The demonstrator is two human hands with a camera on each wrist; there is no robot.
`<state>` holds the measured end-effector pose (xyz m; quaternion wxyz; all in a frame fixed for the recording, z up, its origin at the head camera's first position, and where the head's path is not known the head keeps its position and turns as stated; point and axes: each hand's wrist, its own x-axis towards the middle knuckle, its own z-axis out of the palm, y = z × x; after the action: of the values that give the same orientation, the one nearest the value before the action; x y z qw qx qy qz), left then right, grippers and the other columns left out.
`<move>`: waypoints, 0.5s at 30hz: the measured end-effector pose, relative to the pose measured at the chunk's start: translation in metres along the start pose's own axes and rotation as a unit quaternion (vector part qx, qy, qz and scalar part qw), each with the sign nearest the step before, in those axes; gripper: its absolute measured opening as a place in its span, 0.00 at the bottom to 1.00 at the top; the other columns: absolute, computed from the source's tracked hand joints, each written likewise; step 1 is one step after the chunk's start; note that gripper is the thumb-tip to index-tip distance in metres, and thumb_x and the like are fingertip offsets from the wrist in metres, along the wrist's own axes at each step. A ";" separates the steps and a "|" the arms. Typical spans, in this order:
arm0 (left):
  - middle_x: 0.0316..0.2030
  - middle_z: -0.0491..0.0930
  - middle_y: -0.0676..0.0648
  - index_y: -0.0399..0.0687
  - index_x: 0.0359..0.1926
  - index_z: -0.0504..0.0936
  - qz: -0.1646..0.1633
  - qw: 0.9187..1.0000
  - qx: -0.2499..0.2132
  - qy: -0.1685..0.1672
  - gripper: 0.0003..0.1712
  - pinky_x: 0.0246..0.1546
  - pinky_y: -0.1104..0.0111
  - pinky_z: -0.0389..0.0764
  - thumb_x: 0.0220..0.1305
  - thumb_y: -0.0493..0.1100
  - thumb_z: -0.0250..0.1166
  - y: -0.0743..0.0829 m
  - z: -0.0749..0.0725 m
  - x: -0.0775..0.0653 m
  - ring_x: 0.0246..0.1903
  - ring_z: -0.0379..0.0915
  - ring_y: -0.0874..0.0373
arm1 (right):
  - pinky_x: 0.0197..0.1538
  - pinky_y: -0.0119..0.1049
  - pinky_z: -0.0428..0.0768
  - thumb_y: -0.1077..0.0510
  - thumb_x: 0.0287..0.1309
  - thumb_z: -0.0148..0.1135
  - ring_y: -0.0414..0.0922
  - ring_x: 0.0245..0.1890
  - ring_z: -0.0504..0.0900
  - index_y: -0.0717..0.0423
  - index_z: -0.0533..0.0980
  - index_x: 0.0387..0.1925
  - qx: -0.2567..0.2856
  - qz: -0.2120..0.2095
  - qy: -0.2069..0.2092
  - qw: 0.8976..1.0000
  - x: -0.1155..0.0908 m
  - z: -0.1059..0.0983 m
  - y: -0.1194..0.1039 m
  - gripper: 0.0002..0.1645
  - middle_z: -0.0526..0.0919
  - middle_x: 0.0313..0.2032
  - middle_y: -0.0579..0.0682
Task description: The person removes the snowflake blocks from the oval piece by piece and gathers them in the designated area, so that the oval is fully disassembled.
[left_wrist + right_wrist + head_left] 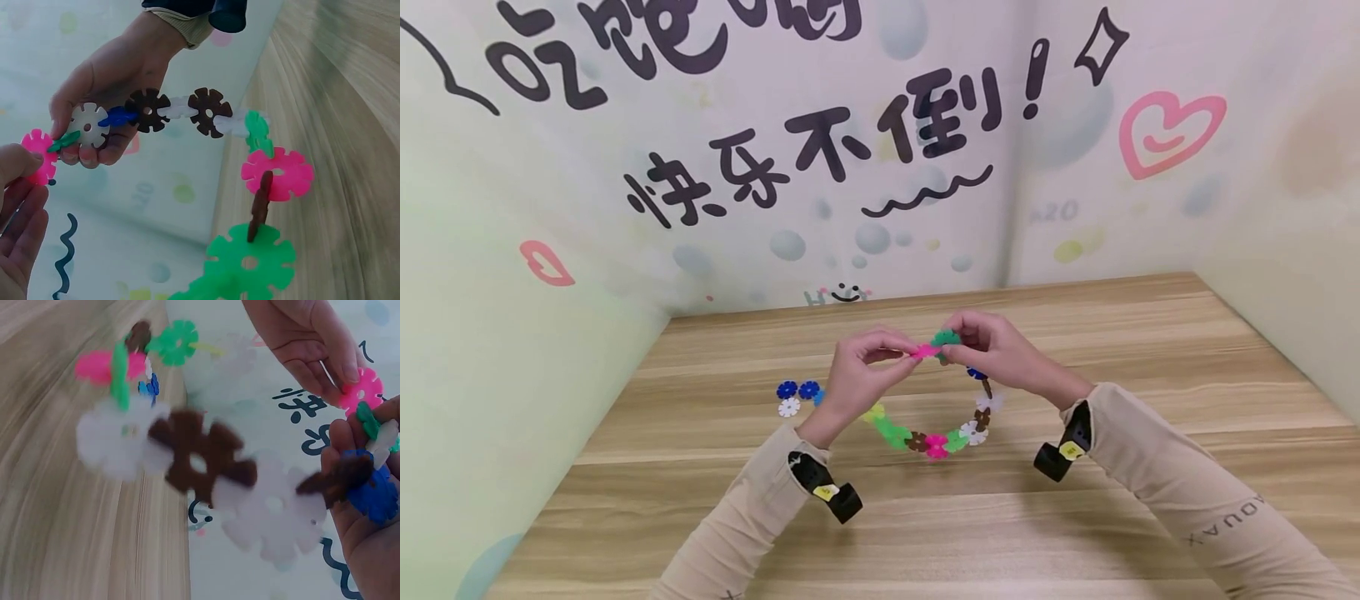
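Observation:
My left hand [861,375] pinches a pink snowflake disc [925,351] between thumb and fingertips. Opposite it, my right hand [1000,354] grips a green snowflake disc [946,337] at the end of a chain of linked plastic discs. In the left wrist view the pink disc [40,159] meets the edge of the green disc [64,141]; a white disc [81,119] and a blue disc [117,117] follow beside the right fingers. From there the chain hangs down in a curve, past brown discs [199,464], to another pink disc [936,447] low in the loop.
Left of the chain, two dark blue discs [787,389] and a white disc [788,407] show near the wooden table's [940,525] left part. A printed white cloth [820,242] stands behind the table, with pale side walls [1285,250].

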<state>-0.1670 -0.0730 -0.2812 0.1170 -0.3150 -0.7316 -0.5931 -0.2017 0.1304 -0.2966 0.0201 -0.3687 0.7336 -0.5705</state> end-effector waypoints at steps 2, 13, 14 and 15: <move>0.31 0.78 0.36 0.28 0.30 0.80 0.004 1.000 0.004 -0.008 0.04 0.40 0.59 0.77 0.49 0.26 0.63 0.000 0.001 0.000 0.35 0.74 0.49 | 0.29 0.30 0.77 0.69 0.56 0.52 0.41 0.26 0.78 0.67 0.71 0.33 0.004 0.001 0.001 1.000 0.000 0.000 0.001 0.02 0.78 0.28 0.54; 0.31 0.78 0.40 0.32 0.30 0.81 0.064 0.997 0.047 -0.017 0.04 0.40 0.68 0.77 0.49 0.27 0.63 -0.012 0.006 0.002 0.34 0.74 0.52 | 0.20 0.27 0.69 0.69 0.56 0.52 0.38 0.19 0.71 0.67 0.71 0.32 0.009 0.008 0.011 1.000 -0.001 0.002 -0.002 0.02 0.78 0.27 0.61; 0.31 0.79 0.41 0.32 0.30 0.82 0.070 0.996 0.049 -0.013 0.04 0.39 0.67 0.77 0.49 0.27 0.64 -0.016 0.006 0.003 0.34 0.74 0.53 | 0.20 0.27 0.69 0.69 0.56 0.52 0.38 0.19 0.71 0.67 0.71 0.31 0.009 0.007 0.011 1.000 -0.001 0.002 -0.002 0.02 0.78 0.27 0.60; 0.31 0.79 0.42 0.33 0.30 0.82 0.074 0.996 0.050 -0.009 0.04 0.38 0.67 0.78 0.49 0.28 0.64 -0.021 0.006 0.003 0.34 0.74 0.55 | 0.20 0.27 0.69 0.70 0.56 0.52 0.38 0.19 0.71 0.67 0.71 0.31 0.005 0.003 0.011 1.000 -0.001 0.002 -0.002 0.02 0.78 0.27 0.59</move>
<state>-0.1804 -0.0687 -0.2979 0.1699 -0.3675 -0.7361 -0.5424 -0.1995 0.1292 -0.2961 0.0157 -0.3597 0.7321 -0.5782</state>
